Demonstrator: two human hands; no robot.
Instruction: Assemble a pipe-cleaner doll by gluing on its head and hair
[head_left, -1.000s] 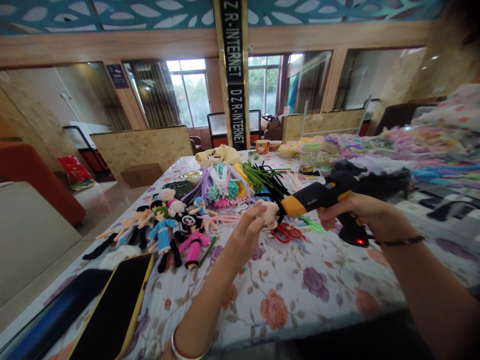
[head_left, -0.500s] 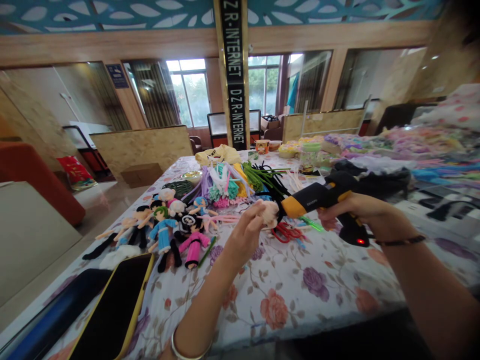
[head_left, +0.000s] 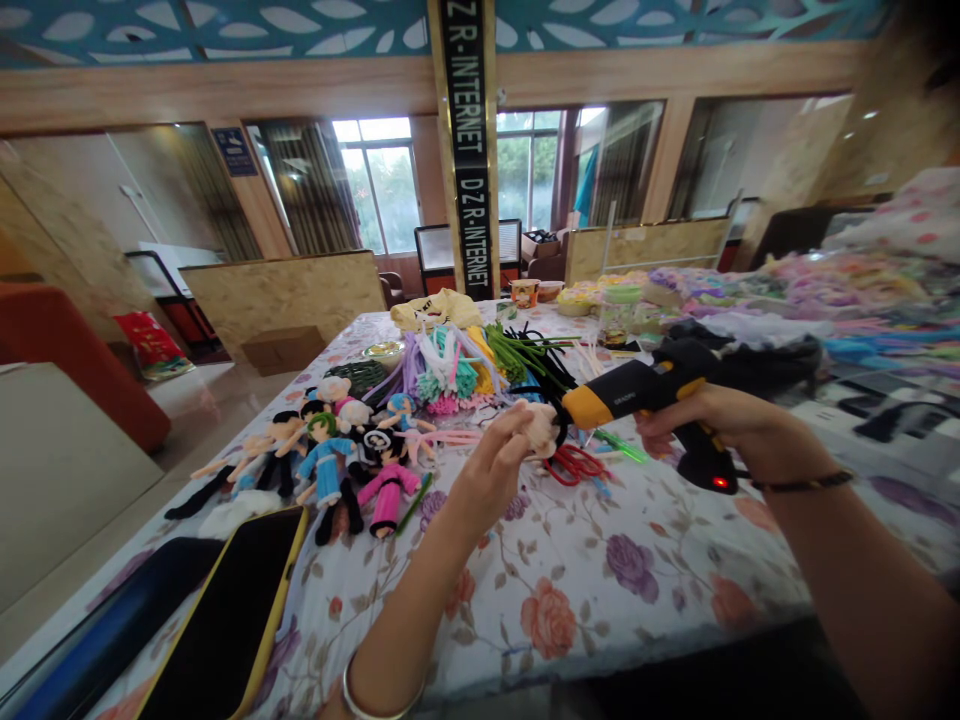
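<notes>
Flower-patterned, the surface [head_left: 675, 640] carries dolls [head_left: 328, 470] near its left edge; inward from its near edge, the left hand [head_left: 491, 468] pinches a pale piece [head_left: 541, 430], the right hand [head_left: 712, 420] gripping a glue gun [head_left: 628, 392] just beside it.

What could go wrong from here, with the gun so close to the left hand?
Burn: the left hand pinches the pale piece right by the front of what looks like a glue gun, whose red light is lit; if hot, it could catch a finger.

Drips: any glue might land on the floral tablecloth below.

Snag: red loops, possibly scissor handles, lie just under the work and could be bumped if the right hand lowers.
</notes>
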